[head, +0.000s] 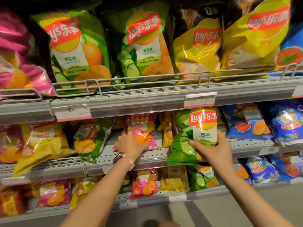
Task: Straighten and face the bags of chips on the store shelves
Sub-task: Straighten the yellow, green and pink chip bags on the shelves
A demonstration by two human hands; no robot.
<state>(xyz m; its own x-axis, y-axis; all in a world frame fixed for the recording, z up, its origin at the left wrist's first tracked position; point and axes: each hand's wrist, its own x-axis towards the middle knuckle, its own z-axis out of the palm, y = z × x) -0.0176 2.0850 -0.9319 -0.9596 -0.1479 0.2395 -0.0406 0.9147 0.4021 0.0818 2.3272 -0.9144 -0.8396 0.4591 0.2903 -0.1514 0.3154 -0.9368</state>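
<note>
At the frame's centre, on the middle shelf (157,157), the left hand (131,143) grips a pink chip bag (144,128); just right, the right hand (213,149) clasps a green cucumber bag (196,136) upright.

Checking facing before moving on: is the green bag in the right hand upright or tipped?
Upright, facing out: the green bag shows its logo on top, reading level, gripped low by the right hand.
</note>
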